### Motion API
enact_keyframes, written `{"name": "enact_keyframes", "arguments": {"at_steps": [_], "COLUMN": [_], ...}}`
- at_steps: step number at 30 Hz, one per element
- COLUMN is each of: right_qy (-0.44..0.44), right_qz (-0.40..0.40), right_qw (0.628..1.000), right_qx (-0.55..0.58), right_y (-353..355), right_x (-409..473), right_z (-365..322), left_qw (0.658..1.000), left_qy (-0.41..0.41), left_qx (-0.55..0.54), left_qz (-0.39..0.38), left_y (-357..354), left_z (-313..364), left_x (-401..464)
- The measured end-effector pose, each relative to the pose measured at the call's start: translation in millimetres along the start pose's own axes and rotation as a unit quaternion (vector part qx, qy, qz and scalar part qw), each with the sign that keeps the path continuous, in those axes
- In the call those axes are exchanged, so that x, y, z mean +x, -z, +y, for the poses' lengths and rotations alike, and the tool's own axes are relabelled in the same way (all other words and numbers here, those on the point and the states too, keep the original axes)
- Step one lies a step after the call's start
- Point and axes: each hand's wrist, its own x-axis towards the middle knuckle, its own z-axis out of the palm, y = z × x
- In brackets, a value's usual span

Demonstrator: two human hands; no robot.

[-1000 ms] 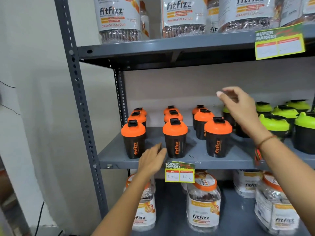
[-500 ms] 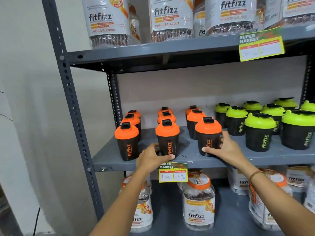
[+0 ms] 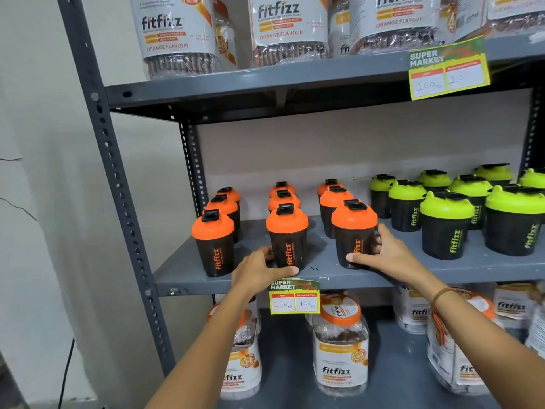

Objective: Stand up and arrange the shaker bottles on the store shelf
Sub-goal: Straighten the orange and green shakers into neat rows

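Black shaker bottles with orange lids stand upright in three rows on the grey middle shelf (image 3: 182, 273). My left hand (image 3: 259, 271) wraps the base of the front middle orange-lidded shaker (image 3: 287, 234). The front right orange-lidded shaker (image 3: 354, 231) is gripped low down by my right hand (image 3: 383, 252), thumb across its front. The front left orange-lidded shaker (image 3: 213, 242) stands untouched beside my left hand. Several green-lidded shakers (image 3: 446, 224) stand upright to the right on the same shelf.
Large fitfizz jars (image 3: 340, 340) fill the shelf below, and more jars (image 3: 287, 28) line the shelf above. Yellow price tags (image 3: 295, 296) hang on the shelf edges. A perforated grey upright (image 3: 118, 184) frames the left side, with a white wall beyond.
A second ago my right hand was raised near the green-lidded shakers; it came down onto the front right orange shaker. My left hand closed in on the front middle shaker.
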Motion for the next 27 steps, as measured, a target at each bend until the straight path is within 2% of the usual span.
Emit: {"name": "enact_keyframes", "arguments": {"at_steps": [2,5,7,9,11,13,16,18,22,27], "right_qy": [-0.002,-0.009,-0.004,0.011,0.033,0.052,0.076,0.083,0.056,0.005], "right_qz": [-0.027,-0.06,-0.034,0.032,0.108,0.159,0.18,0.161,0.019,-0.095], "right_qw": [0.999,0.984,0.981,0.977,0.963,0.952,0.96,0.976,0.996,0.986], "right_qx": [0.038,0.166,0.193,0.21,0.245,0.255,0.201,0.121,-0.062,-0.137], "right_y": [5.1,15.5,20.3,23.5,27.8,34.5,48.2,58.9,60.8,36.7], "right_x": [1.1,0.8,2.6,9.0,20.0,36.4,69.9,95.9,135.1,156.7], "right_z": [0.9,1.7,-0.4,-3.0,-9.2,-19.4,-37.3,-48.3,-61.9,-53.4], "left_qw": [0.998,0.982,0.985,0.997,0.989,0.975,0.961,0.961,0.961,0.96], "left_qy": [-0.002,-0.001,0.013,0.007,-0.025,-0.047,-0.059,-0.061,-0.071,-0.078], "left_qx": [-0.046,-0.126,-0.118,0.009,0.141,0.216,0.267,0.267,0.265,0.269], "left_qz": [-0.05,-0.142,-0.128,-0.07,-0.035,-0.03,-0.038,-0.044,-0.034,-0.015], "left_y": [5.8,18.4,22.3,19.4,11.5,1.8,-6.1,-6.0,-8.3,-11.1], "left_z": [-4.7,-15.0,-17.0,-17.2,-15.6,-15.1,-19.4,-21.8,-25.7,-27.8], "left_x": [1.4,9.6,12.8,13.5,9.7,8.8,13.6,15.9,16.5,17.2]}}
